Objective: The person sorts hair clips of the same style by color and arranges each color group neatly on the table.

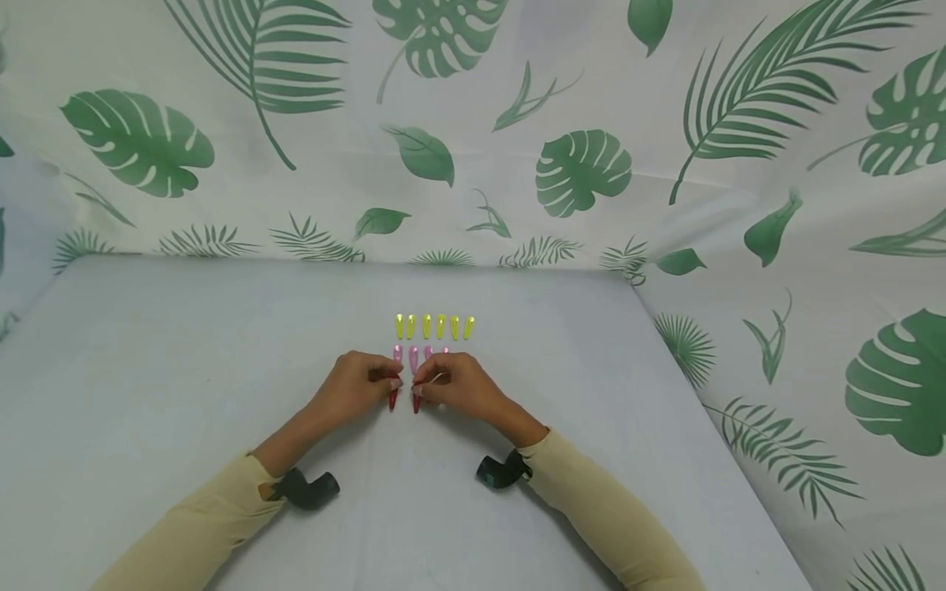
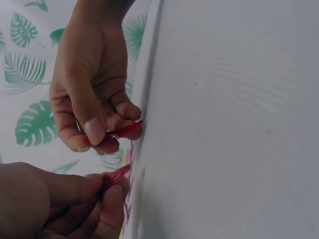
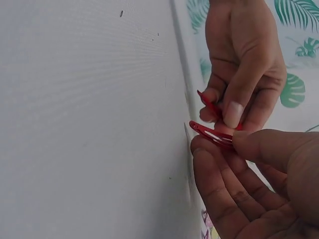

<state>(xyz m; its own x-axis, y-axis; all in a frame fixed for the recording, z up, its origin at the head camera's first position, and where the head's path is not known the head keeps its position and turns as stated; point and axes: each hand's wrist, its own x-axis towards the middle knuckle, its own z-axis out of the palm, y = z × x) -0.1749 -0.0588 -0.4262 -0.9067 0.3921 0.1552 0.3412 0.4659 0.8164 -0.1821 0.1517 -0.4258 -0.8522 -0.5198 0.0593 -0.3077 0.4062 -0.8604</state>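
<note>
My left hand [image 1: 358,384] pinches a red snap hair clip [image 1: 393,400] between thumb and fingers, its narrow end toward me. Just to its right, my right hand [image 1: 461,386] pinches a second red snap hair clip [image 1: 416,403] in the same way. A small gap separates the two clips. Seen from the left wrist, the left hand's clip [image 2: 118,174] is held by its wide end; the right wrist view shows the right hand's clip [image 3: 212,133] held likewise. Beyond the fingers lies a row of pink hair clips [image 1: 414,356], partly covered by the right hand.
Behind the pink row, several yellow hair clips [image 1: 441,326] lie side by side on the white table [image 1: 185,353]. A leaf-printed cloth [image 1: 488,172] hangs at the back and right. Each wrist carries a black camera [image 1: 312,491] close above the tabletop.
</note>
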